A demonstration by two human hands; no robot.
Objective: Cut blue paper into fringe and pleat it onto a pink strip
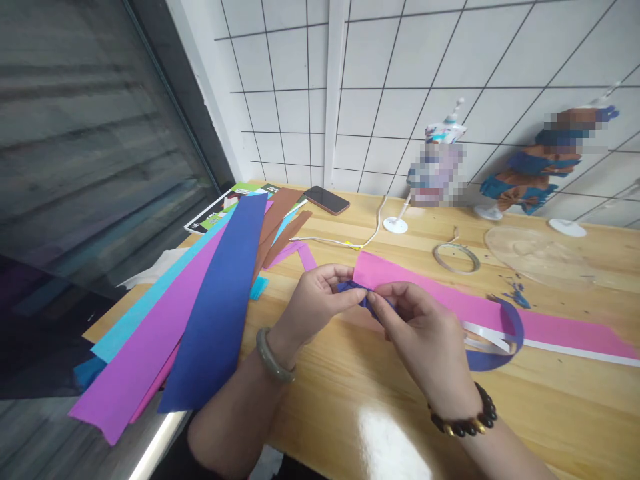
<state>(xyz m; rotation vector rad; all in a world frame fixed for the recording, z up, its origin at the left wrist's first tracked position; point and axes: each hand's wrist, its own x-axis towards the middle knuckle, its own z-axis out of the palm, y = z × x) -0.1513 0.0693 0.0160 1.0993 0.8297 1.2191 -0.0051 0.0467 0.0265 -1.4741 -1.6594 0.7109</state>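
Note:
My left hand (320, 297) and my right hand (417, 327) meet over the table, thumbs and fingers pinched on a gathered blue strip (373, 307). The strip is bunched between the fingertips, and a blue curved length (513, 340) loops out to the right of my right hand. Behind the hands, a long pink strip (480, 303) with a white lower edge runs across to the right. Part of the blue strip is hidden by my right hand.
Blue (220, 300), purple (150, 340) and light blue strips fan out at the left. A phone (327, 200) lies near the wall. Small stands with dressed forms (437, 167) stand at the back right, near a wire coil (456, 258) and a clear disc (540, 257).

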